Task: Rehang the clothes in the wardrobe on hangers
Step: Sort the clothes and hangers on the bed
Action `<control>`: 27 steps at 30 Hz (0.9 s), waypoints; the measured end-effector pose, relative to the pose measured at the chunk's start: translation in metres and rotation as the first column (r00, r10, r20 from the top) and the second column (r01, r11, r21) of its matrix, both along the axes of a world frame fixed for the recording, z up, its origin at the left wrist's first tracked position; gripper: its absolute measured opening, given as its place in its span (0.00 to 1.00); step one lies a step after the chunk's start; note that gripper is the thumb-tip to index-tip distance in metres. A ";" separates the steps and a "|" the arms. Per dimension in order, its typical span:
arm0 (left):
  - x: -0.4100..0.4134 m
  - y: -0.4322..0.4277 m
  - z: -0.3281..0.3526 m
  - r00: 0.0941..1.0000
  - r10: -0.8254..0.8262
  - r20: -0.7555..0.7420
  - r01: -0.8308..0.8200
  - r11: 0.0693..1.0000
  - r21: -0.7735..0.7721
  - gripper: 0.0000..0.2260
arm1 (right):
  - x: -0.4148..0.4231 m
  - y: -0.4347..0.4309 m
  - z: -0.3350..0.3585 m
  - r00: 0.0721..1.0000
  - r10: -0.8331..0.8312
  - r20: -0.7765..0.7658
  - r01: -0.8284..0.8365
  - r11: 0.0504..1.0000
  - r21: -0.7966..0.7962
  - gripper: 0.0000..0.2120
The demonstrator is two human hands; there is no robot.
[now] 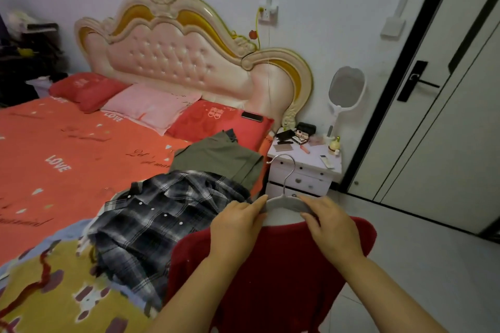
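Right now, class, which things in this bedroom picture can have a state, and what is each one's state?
hanger, hook up, held at both shoulders.
left hand, pinches the hanger's left shoulder.
right hand, grips the hanger's right shoulder.
red garment, hanging on the hanger.
plaid shirt, crumpled on the bed, not hung.
olive garment, lying on the bed, not hung.
nightstand drawers, shut.
door, shut.
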State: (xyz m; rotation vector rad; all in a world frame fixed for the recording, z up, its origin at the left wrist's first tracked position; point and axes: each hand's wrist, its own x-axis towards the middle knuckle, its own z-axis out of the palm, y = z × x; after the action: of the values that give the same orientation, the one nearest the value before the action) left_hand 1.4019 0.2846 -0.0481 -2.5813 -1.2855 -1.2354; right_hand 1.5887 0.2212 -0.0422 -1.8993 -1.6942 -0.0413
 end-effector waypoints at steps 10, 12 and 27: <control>0.111 0.155 -0.020 0.989 0.142 -0.050 -0.142 0.990 0.017 0.18 | 0.116 0.181 -0.022 0.991 0.125 -0.056 -0.126 0.992 -0.023 0.18; 0.131 0.182 -0.020 0.980 0.190 -0.064 -0.190 0.982 0.013 0.19 | 0.138 0.218 -0.023 0.982 0.174 -0.072 -0.177 0.984 -0.033 0.18; 0.183 0.396 -0.035 0.901 0.433 0.018 -0.430 0.899 -0.079 0.15 | 0.186 0.489 -0.022 0.894 0.448 -0.006 -0.448 0.893 -0.044 0.19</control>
State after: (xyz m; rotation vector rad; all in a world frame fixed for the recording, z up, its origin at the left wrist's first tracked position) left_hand 1.5853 0.6806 -0.0829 -2.1413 -1.8120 -1.1632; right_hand 1.7745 0.7101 -0.0640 -1.4912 -2.1105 0.1747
